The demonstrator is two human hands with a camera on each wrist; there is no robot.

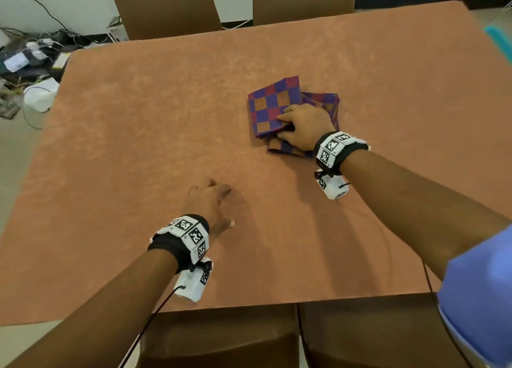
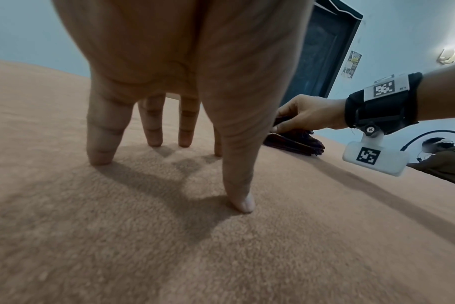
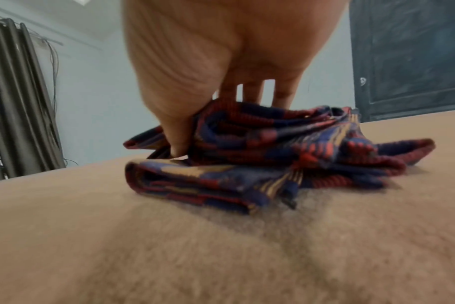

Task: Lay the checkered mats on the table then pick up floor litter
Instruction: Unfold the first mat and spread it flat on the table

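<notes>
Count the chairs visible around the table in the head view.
4: two at the far edge, far left chair and far right chair; two at the near edge, near left chair and near right chair. Others may sit outside the frame.

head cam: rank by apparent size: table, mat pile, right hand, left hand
1. table, fills most of the view
2. mat pile
3. right hand and left hand: look about alike; the left is nearer the camera, so not ranked.

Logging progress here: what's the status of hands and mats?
Right hand grips the folded checkered mats, thumb tucked under top layer. Left hand open, fingertips on table. Mats not yet laid out. Nothing in the way.
</notes>
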